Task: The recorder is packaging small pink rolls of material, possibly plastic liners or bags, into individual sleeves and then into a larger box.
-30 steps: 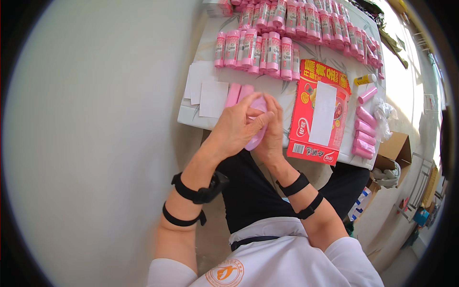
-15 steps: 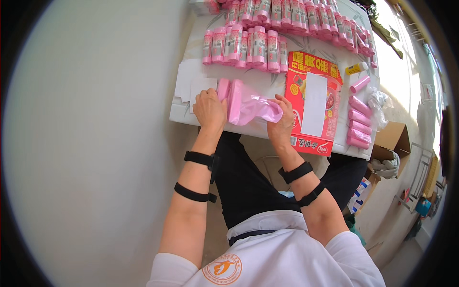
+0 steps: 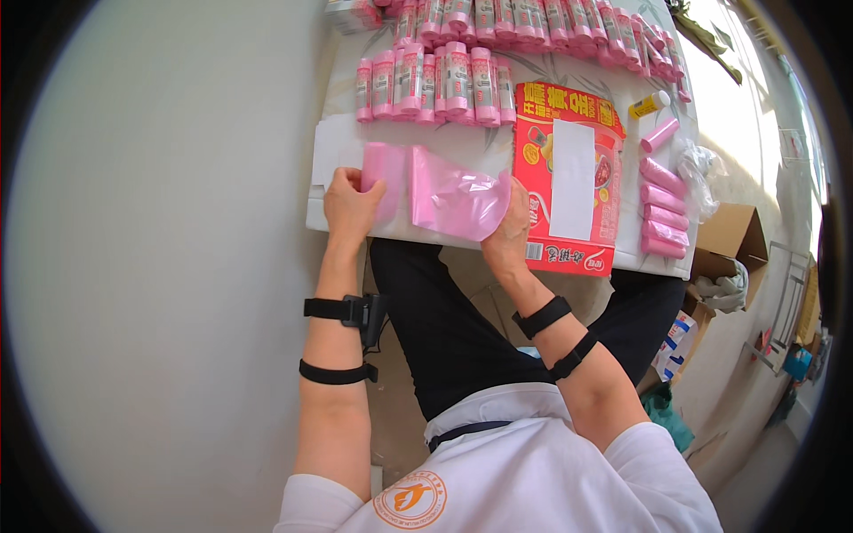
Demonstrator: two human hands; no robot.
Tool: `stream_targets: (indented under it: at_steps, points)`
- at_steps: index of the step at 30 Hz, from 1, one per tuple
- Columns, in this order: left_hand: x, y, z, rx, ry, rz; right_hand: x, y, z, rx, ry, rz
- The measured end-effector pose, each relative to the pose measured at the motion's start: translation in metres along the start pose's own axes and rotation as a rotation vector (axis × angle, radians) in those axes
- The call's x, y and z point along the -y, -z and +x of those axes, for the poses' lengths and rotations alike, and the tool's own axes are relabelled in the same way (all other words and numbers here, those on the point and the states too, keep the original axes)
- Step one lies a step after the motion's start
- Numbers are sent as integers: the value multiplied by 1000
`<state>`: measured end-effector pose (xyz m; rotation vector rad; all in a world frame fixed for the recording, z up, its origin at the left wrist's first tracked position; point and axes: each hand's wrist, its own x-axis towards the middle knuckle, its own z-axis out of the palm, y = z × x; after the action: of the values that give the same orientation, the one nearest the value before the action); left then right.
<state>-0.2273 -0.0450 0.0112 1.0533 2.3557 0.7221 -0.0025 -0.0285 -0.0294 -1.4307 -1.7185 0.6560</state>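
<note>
My left hand is closed on a roll of pink plastic bags near the table's front left edge, its thumb across the roll. From the roll a loose length of pink plastic film stretches to the right, with a paler see-through strip between roll and folded part. My right hand grips the far end of that film, beside the red carton sheet; some of its fingers are hidden behind the film. White paper slips lie partly beneath the roll and beyond my left hand.
Many labelled pink rolls stand in rows at the back. A red printed carton sheet carries a white paper strip. To its right lie a yellow glue stick, several unlabelled pink rolls and clear plastic. Below stands an open cardboard box.
My left hand has moved left with the roll, away from my right hand. The film between them is now drawn out longer and flatter. The whole view has shifted slightly.
</note>
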Motion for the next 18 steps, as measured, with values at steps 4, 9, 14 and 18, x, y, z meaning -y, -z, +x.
stream_targets:
  at_steps: [4, 9, 14, 18]
  points:
    - [2, 21, -2, 82, 60, -230, 0, 6, -3, 20, -10, 50]
    - [-11, 51, -23, 277, 243, -710, 21, 26, 0, -84, -44, -169]
    - [-60, 45, -78, 388, 243, -1238, 66, 94, 4, -265, 226, -176]
    - [-102, 33, -132, 366, 225, -1456, 96, 122, -11, 566, -822, 1152]
